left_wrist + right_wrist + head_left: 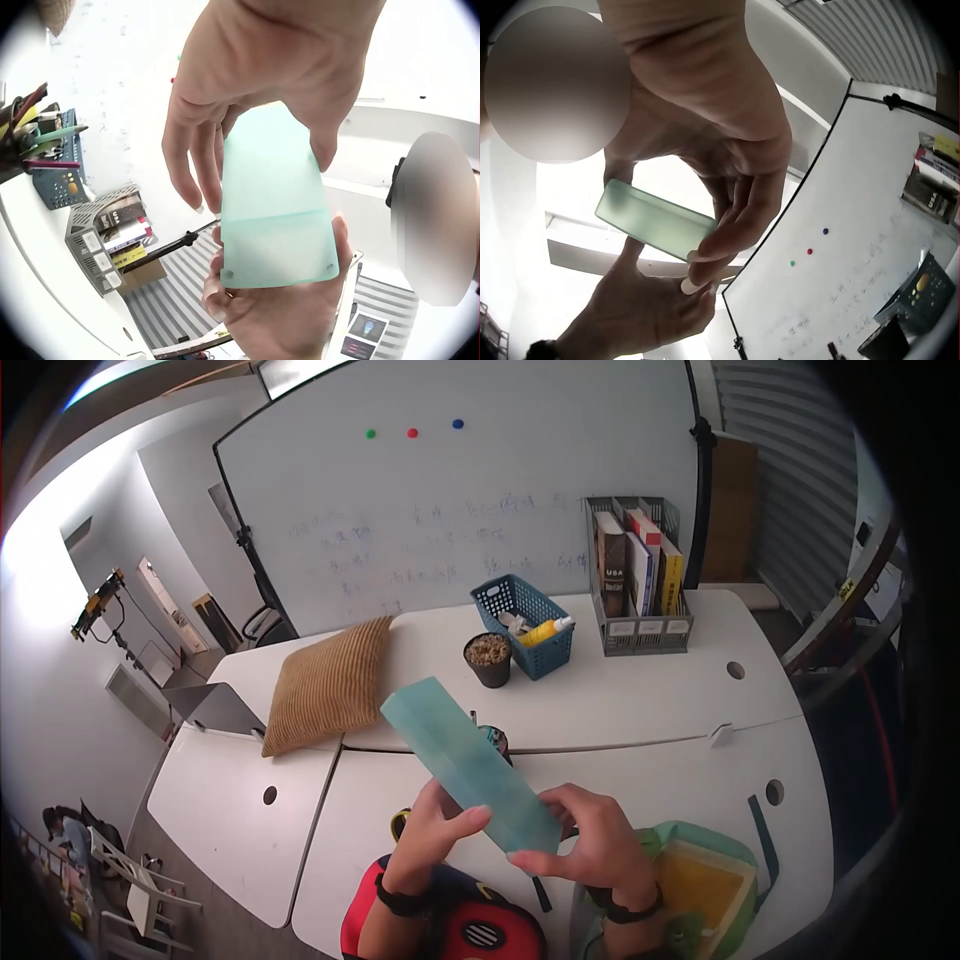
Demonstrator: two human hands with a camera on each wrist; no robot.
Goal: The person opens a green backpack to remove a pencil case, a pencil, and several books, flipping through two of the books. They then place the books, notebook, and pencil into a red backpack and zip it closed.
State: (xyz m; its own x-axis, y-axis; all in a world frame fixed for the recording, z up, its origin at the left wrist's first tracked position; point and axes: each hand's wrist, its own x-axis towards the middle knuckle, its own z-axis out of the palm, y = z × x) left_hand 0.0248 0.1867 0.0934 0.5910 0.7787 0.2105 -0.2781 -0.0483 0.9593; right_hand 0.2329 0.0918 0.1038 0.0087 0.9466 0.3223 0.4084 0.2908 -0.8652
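A long translucent teal plastic box (470,760) is held up at a slant over the table. My left hand (435,835) grips its near left side, thumb along the edge. On the lower end is my right hand (595,835), its thumb and fingers pinching the corners. In the left wrist view, a seam crosses the box (277,217) and small dots mark two corners. The right wrist view shows one narrow face of the box (656,221) between both hands. Beneath the hands lie a red and dark bag (480,930) and a green bag (735,850) with a yellowish panel.
Behind the box, a pen holder (497,738) is partly hidden. Farther back stand a potted plant (490,660), a blue basket (545,655) and a grey book rack (645,640). A brown cushion (330,685) lies at left, and a whiteboard (450,490) rises behind.
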